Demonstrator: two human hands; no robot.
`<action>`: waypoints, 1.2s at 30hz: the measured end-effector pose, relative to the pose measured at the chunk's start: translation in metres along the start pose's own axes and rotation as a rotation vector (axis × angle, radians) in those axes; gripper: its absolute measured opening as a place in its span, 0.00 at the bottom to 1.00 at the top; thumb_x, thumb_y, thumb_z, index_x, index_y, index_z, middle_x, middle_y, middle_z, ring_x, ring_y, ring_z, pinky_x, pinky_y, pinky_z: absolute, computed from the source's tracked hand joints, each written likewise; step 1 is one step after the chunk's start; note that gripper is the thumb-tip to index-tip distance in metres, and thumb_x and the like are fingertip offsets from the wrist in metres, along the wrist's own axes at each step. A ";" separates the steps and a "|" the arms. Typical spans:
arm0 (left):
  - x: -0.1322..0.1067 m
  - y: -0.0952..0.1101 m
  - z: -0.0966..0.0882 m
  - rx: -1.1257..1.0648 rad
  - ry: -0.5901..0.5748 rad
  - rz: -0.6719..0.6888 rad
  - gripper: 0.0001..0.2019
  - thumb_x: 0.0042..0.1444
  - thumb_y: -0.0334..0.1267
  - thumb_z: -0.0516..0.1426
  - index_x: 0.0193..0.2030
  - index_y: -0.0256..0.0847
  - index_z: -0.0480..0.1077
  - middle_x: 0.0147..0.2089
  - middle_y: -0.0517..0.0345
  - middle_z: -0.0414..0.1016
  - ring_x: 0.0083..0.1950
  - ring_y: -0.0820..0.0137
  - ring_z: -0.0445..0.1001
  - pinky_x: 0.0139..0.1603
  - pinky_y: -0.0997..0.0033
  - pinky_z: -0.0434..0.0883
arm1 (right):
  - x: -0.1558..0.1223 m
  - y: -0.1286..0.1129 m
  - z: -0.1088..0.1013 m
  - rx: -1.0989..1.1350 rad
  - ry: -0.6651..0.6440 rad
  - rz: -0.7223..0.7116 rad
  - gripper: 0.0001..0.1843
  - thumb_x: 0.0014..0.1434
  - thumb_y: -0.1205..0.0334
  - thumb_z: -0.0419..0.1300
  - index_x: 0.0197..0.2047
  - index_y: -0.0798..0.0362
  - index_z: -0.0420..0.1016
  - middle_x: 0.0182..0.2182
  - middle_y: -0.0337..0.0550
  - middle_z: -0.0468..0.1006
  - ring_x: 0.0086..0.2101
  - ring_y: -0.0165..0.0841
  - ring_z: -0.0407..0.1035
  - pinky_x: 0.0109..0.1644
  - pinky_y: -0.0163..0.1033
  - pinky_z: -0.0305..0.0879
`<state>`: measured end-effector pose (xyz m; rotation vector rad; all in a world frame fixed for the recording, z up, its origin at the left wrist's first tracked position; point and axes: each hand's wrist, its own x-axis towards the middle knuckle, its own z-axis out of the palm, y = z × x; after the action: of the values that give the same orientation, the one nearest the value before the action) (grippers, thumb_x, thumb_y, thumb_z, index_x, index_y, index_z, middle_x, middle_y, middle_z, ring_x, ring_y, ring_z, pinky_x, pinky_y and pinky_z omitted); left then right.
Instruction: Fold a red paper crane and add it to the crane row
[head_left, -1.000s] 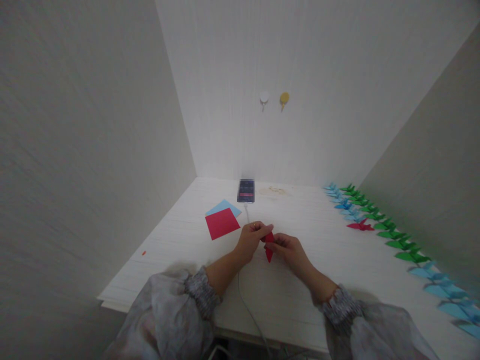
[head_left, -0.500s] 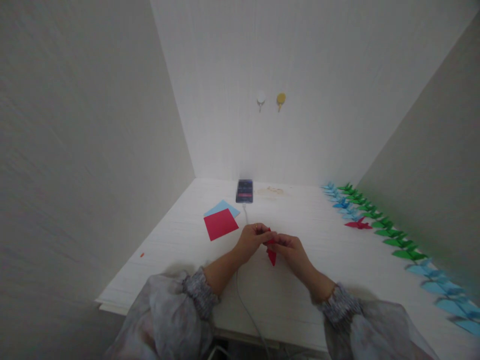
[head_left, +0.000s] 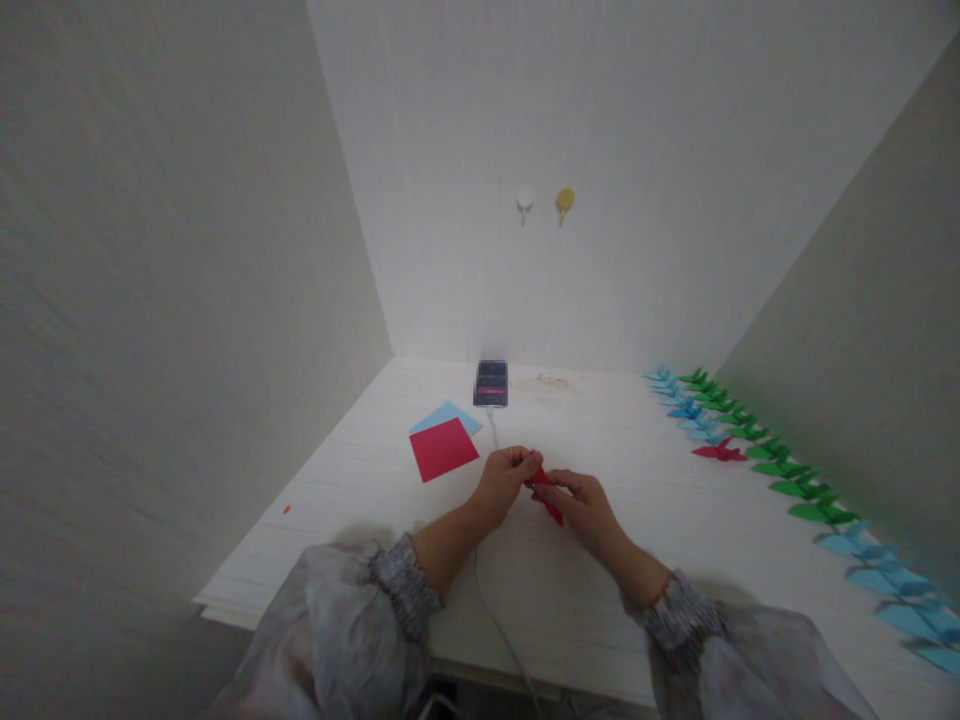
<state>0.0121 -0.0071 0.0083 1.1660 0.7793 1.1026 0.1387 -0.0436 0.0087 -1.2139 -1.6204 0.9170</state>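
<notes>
light: dim, diffuse | shadows: soft, beside sleeves (head_left: 322, 620) | hands (head_left: 499, 487): slightly blurred | phone (head_left: 491, 383): pixelated

A phone (head_left: 491, 383), its dark screen crossed by a pink band and too blurred to read, sits at the far edge of a pale, faintly streaked table (head_left: 360, 440). A white cable (head_left: 493, 428) runs from its near end toward the table's near edge. Tan stains (head_left: 551, 381) mark the surface just right of the phone. Above, a white hook (head_left: 525, 198) and a yellow hook (head_left: 565, 199) hang side by side on the light far wall (head_left: 465, 150), between grayer left (head_left: 165, 250) and right walls (head_left: 885, 350). A small orange-red fleck (head_left: 286, 510) lies near the table's left edge.
</notes>
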 end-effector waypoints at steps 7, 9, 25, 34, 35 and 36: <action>0.004 -0.002 -0.001 0.038 0.002 -0.047 0.16 0.45 0.49 0.54 0.25 0.35 0.63 0.22 0.60 0.65 0.23 0.78 0.63 0.25 0.76 0.63 | 0.003 0.002 -0.008 -0.298 0.106 -0.122 0.10 0.51 0.62 0.53 0.25 0.53 0.74 0.22 0.41 0.75 0.26 0.32 0.67 0.26 0.33 0.59; 0.005 -0.003 -0.001 0.076 0.032 -0.070 0.17 0.45 0.51 0.53 0.25 0.36 0.61 0.22 0.62 0.64 0.22 0.78 0.63 0.23 0.77 0.63 | 0.003 0.003 -0.011 -0.426 0.172 -0.184 0.10 0.51 0.63 0.53 0.25 0.54 0.73 0.21 0.41 0.73 0.26 0.32 0.65 0.26 0.33 0.57; 0.009 -0.008 -0.003 0.113 -0.067 -0.190 0.11 0.43 0.42 0.55 0.23 0.35 0.64 0.20 0.62 0.65 0.18 0.79 0.62 0.20 0.77 0.60 | 0.007 0.007 -0.010 -1.169 0.163 -0.613 0.09 0.52 0.69 0.50 0.27 0.58 0.71 0.23 0.45 0.70 0.28 0.33 0.62 0.37 0.41 0.53; 0.012 -0.008 -0.010 -0.220 -0.182 -0.327 0.09 0.41 0.38 0.58 0.22 0.33 0.66 0.18 0.62 0.64 0.19 0.79 0.62 0.22 0.77 0.59 | 0.004 0.009 -0.020 -0.953 0.083 -0.900 0.11 0.56 0.72 0.49 0.39 0.58 0.69 0.28 0.45 0.73 0.29 0.32 0.62 0.37 0.39 0.59; 0.012 -0.008 -0.010 -0.225 -0.180 -0.328 0.09 0.40 0.38 0.58 0.21 0.33 0.66 0.18 0.62 0.65 0.19 0.79 0.62 0.23 0.77 0.60 | 0.004 0.009 -0.020 -0.950 0.063 -0.913 0.11 0.56 0.72 0.49 0.39 0.58 0.69 0.28 0.45 0.72 0.29 0.32 0.62 0.37 0.40 0.59; 0.012 -0.008 -0.010 -0.224 -0.170 -0.324 0.09 0.39 0.38 0.59 0.22 0.33 0.66 0.19 0.62 0.65 0.20 0.79 0.63 0.24 0.77 0.61 | 0.004 0.008 -0.020 -0.953 0.044 -0.920 0.11 0.56 0.72 0.49 0.39 0.58 0.69 0.28 0.45 0.72 0.29 0.32 0.62 0.37 0.40 0.59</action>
<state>0.0084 0.0072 -0.0017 0.8941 0.6650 0.7878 0.1599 -0.0370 0.0085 -0.8232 -2.3273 -0.5213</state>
